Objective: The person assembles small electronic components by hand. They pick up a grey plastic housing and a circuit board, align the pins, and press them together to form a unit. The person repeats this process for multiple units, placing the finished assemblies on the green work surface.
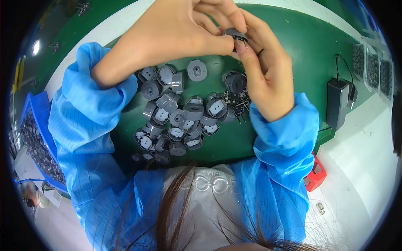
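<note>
Above the green mat, both hands meet at a small dark grey round plastic part (231,32) with thin metal legs on its underside. My left hand (186,35) pinches it from the left, thumb beneath and fingers over the top. My right hand (268,69) closes on it from the other side, its thumb pressed against the lower face. Fingers cover much of the part. Below the hands lies a loose heap of similar grey round housings (193,112), some showing pale inner faces. Small circuit boards with wire legs (239,104) lie beside my right wrist.
A blue bin (39,125) of small dark parts stands at the far left. On the right are a black box-shaped device (337,102) with a cable, clear trays (372,69) of dark parts, and a red plastic holder (316,172). The green mat (305,44) covers the work surface.
</note>
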A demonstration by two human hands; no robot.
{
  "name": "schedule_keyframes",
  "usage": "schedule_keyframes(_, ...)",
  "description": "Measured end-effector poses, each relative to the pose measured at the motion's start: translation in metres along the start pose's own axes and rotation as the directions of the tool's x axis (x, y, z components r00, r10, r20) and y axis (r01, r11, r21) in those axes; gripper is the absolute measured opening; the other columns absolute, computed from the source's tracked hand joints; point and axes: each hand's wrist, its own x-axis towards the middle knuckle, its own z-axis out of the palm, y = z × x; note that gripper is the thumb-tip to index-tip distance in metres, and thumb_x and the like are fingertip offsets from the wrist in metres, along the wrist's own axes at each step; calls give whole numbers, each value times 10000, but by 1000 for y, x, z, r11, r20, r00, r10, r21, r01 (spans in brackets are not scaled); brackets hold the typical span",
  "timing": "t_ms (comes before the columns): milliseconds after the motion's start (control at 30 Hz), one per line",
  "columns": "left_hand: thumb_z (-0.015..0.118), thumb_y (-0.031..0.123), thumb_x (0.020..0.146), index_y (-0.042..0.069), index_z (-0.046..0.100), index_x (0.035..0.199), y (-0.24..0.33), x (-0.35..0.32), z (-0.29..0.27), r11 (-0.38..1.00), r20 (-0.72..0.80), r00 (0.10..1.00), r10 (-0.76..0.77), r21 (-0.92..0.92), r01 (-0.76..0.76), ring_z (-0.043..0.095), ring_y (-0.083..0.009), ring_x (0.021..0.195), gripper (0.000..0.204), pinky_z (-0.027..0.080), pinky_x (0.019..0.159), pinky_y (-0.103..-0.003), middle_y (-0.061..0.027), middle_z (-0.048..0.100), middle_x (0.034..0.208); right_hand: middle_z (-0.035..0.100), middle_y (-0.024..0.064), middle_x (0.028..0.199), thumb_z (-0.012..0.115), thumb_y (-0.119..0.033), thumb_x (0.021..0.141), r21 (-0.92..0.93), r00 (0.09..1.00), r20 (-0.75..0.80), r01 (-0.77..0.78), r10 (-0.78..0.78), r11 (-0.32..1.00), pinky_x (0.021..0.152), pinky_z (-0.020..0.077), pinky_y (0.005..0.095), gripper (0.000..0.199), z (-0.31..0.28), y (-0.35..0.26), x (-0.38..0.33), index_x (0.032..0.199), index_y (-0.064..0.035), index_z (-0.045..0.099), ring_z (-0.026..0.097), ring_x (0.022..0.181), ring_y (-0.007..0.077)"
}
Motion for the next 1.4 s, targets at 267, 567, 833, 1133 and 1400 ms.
schedule_keyframes(267, 697, 28, 848, -54, 707, 999, -23, 37, -51, 851, -265, 867, 423, 445, -279, 696, -133, 811, 172, 564, 751, -259, -110, 736, 900, 716, 57, 891, 783, -110, 846, -318, 988, -102, -143, 116, 937, 626, 504, 266, 255, -46, -1, 10, 1099, -122, 759, 657, 706, 143)
schedule_keyframes(567, 693, 39, 864, 1, 687, 1121, -55, 39, -102, 213, -135, 601, 788, 975, -61, 658, -333, 974, 260, 537, 894, -391, -172, 679, 1055, 698, 38, 833, 806, -53, 777, -427, 952, 306, 107, 32, 898, 582, 499, 310, 142, -43, -2, 10, 913, -81, 776, 600, 622, 159)
schedule_keyframes(833, 831, 105, 708, 51, 714, 1030, -20, -5, -16, 770, 543, 800, 256, 386, -509, 574, -273, 882, 347, 472, 787, -380, -91, 562, 1047, 722, 56, 832, 786, -28, 801, -346, 998, 4, 56, -58, 936, 608, 527, 275, 112, -42, -8, 14, 907, -63, 778, 655, 690, 146)
schedule_keyframes(1133, 709, 1, 833, 17, 679, 1093, -15, 7, -18, 891, 354, 914, 198, 323, -318, 642, -179, 1016, 262, 532, 906, -299, -62, 644, 1087, 722, 82, 1018, 729, 25, 894, -77, 998, 19, -64, 66, 995, 842, 538, 266, 143, -40, -24, 10, 1035, 46, 719, 686, 918, 152)
schedule_keyframes(1400, 636, 6, 968, -82, 632, 1222, -4, 10, -12, 975, 197, 976, 88, -217, -44, 696, -167, 1013, 269, 577, 876, -234, -167, 674, 1216, 732, 119, 1004, 724, 31, 905, -19, 998, -23, -67, 66, 998, 840, 539, 271, 178, -36, -29, 6, 1072, 79, 684, 691, 907, 159)
